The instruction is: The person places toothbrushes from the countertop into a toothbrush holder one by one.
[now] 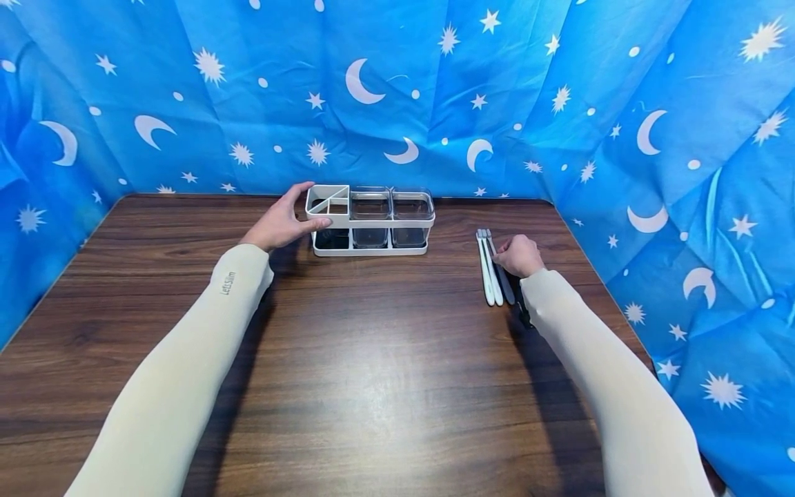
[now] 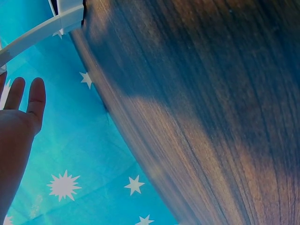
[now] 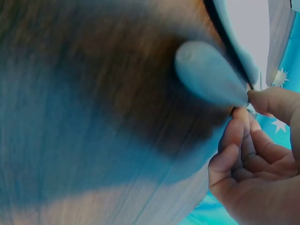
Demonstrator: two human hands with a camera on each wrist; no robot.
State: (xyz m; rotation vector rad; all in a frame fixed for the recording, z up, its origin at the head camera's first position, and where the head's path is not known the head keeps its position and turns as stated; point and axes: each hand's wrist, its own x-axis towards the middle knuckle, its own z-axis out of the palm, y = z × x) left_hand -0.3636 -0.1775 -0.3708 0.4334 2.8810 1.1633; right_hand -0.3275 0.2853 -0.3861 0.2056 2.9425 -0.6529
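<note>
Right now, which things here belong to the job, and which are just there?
In the job, it seems:
Rack, held by the left hand
Clear bins, in the rack
Utensils, one pinched by the right hand

Just there:
Table
Curtain

I am seeing a passable lane of tabletop point(image 1: 452, 266) between the white rack point(image 1: 370, 224) and the utensils point(image 1: 494, 277), while the starry curtain point(image 1: 459, 103) is walling off the far and right sides.

The rack point(image 1: 381, 224) looks smooth plastic, the table point(image 1: 379, 345) glossy wood.
</note>
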